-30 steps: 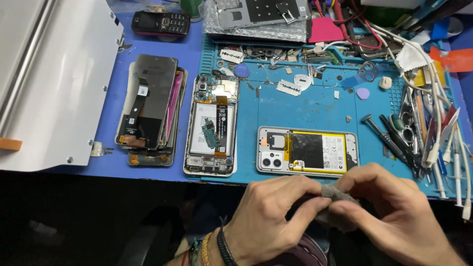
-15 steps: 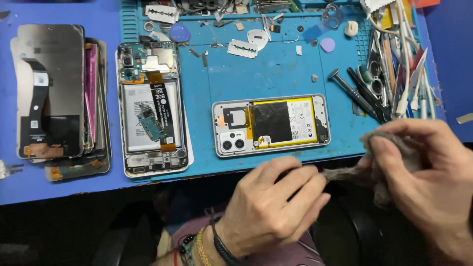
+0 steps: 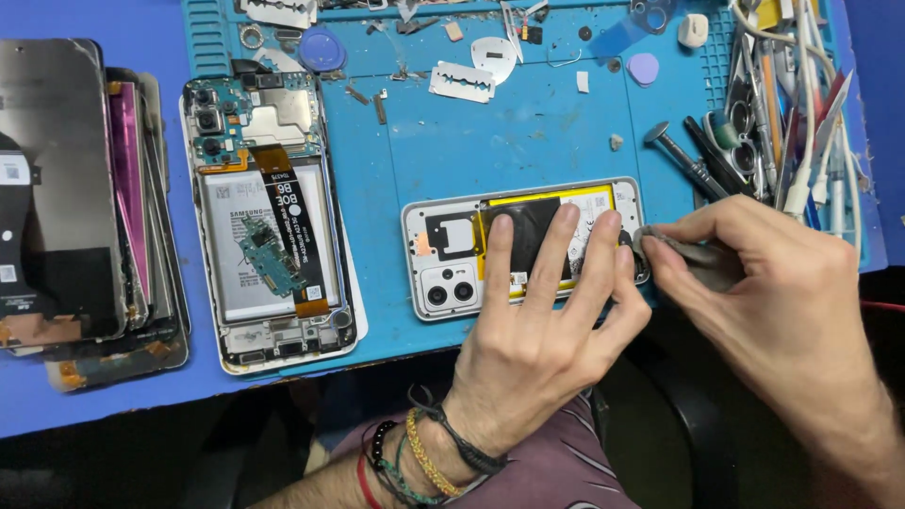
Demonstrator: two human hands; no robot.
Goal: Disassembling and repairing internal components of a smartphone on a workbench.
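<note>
My bench is a blue work surface [image 3: 113, 405] with a lighter blue repair mat [image 3: 528, 141] laid on it. On the mat, at left, lies an opened phone [image 3: 269, 221] showing its circuit board, battery and flex cables. At centre lies a white phone back cover [image 3: 443, 254], inner side up, with camera cut-outs and a yellow-edged patch. Above it lie a razor blade [image 3: 462, 82], a white disc [image 3: 494, 57], a blue plectrum [image 3: 322, 49] and a lilac plectrum [image 3: 644, 68]. At right lie screwdrivers [image 3: 683, 162], tweezers and cables [image 3: 801, 113]. Off the mat, at far left, a stack of display panels [image 3: 66, 188] rests on the bench.
</note>
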